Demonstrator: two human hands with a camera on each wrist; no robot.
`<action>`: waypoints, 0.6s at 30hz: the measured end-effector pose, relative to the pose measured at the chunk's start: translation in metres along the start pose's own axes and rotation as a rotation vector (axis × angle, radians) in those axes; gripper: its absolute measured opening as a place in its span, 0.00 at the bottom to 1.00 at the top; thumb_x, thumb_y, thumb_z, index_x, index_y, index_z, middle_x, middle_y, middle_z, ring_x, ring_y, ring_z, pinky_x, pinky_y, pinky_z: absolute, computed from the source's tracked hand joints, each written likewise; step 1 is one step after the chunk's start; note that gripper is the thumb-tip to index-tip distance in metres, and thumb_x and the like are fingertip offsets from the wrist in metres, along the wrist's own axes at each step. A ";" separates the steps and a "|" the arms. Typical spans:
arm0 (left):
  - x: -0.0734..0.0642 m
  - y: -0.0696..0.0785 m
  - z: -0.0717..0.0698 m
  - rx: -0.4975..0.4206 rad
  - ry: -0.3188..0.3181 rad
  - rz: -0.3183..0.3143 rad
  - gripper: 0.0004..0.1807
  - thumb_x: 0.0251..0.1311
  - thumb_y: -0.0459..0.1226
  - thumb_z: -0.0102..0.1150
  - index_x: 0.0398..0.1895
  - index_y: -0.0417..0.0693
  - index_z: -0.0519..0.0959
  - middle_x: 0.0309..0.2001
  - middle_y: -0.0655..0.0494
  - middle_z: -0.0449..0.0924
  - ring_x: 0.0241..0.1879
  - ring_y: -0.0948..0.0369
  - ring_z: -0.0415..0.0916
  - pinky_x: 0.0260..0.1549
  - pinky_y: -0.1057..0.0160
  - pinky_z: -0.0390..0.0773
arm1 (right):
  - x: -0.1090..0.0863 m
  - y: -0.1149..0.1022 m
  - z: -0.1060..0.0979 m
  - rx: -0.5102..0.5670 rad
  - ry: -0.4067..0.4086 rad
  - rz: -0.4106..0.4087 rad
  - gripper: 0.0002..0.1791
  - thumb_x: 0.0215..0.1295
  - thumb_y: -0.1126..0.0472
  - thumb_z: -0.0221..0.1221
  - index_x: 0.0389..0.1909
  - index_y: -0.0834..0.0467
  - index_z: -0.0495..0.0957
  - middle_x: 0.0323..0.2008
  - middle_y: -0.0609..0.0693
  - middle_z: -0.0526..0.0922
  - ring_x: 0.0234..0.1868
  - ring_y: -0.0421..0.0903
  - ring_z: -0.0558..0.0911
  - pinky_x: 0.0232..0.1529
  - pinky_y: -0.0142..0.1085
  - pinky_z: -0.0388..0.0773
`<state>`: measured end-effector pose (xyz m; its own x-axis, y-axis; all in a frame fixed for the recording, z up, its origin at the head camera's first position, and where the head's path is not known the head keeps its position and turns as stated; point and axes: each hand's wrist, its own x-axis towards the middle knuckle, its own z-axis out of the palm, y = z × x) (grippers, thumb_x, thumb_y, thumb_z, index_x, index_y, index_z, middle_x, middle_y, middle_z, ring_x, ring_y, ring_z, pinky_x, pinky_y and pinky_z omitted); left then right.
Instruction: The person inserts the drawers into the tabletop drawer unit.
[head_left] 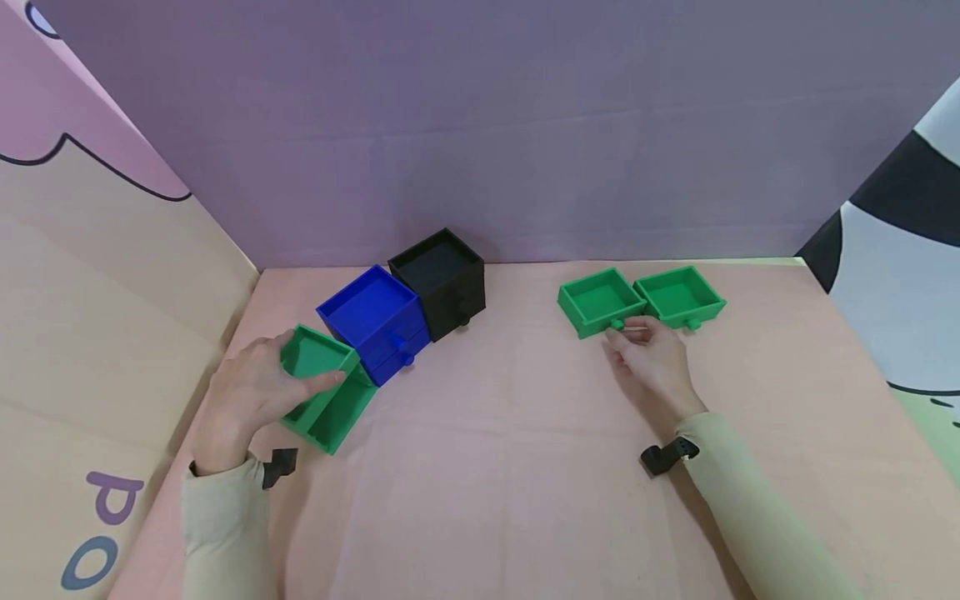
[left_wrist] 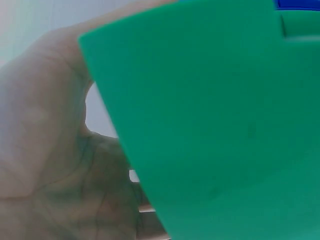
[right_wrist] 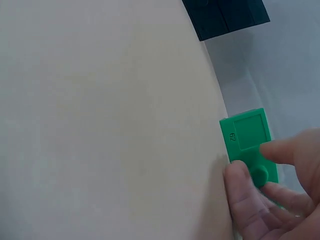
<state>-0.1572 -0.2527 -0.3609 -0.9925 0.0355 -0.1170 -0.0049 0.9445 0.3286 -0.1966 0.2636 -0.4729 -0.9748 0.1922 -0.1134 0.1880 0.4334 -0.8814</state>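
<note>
At the left, my left hand (head_left: pixel 255 387) grips a green drawer cabinet frame (head_left: pixel 348 417), with the thumb across its near part and the fingers over the far left side. Its two compartments are open and look vacant. In the left wrist view, a flat green wall of the frame (left_wrist: pixel 200 125) hides most of the fingers. My right hand (head_left: pixel 656 362) has its fingers around the round knob of a green drawer (head_left: pixel 597 298). The right wrist view shows a small gap about this knob (right_wrist: pixel 259 175). A second green drawer (head_left: pixel 681 296) stands just right of it.
A blue two-drawer cabinet (head_left: pixel 375 321) stands against the green frame. Behind it is a black cabinet (head_left: pixel 442 279), near the grey back wall (head_left: pixel 525 167). A pale pink cloth (head_left: pixel 510 467) covers the table, and a printed panel (head_left: pixel 90 333) borders the left side.
</note>
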 end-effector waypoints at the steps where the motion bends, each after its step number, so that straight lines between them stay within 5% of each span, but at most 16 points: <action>1: 0.000 0.000 0.000 -0.001 0.000 -0.001 0.65 0.54 0.75 0.66 0.79 0.34 0.65 0.45 0.41 0.82 0.36 0.51 0.78 0.29 0.61 0.73 | 0.001 0.000 0.000 0.000 0.005 -0.002 0.34 0.77 0.46 0.62 0.70 0.67 0.71 0.61 0.68 0.82 0.34 0.31 0.86 0.38 0.27 0.86; 12: 0.000 -0.001 0.000 -0.006 0.017 0.008 0.63 0.54 0.73 0.67 0.78 0.33 0.66 0.41 0.43 0.83 0.36 0.50 0.78 0.28 0.61 0.73 | 0.014 0.002 -0.002 -0.090 0.052 -0.074 0.26 0.76 0.52 0.64 0.61 0.70 0.79 0.53 0.71 0.87 0.27 0.29 0.85 0.34 0.24 0.83; 18: 0.001 -0.002 0.001 -0.008 0.017 0.009 0.64 0.53 0.74 0.67 0.78 0.33 0.67 0.37 0.45 0.81 0.35 0.51 0.77 0.27 0.61 0.72 | 0.014 0.003 -0.003 -0.155 0.103 -0.095 0.22 0.75 0.52 0.64 0.56 0.67 0.84 0.52 0.67 0.89 0.34 0.25 0.79 0.36 0.19 0.77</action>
<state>-0.1582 -0.2540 -0.3624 -0.9944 0.0387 -0.0981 0.0035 0.9416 0.3368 -0.2093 0.2705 -0.4758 -0.9730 0.2296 0.0219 0.1193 0.5824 -0.8041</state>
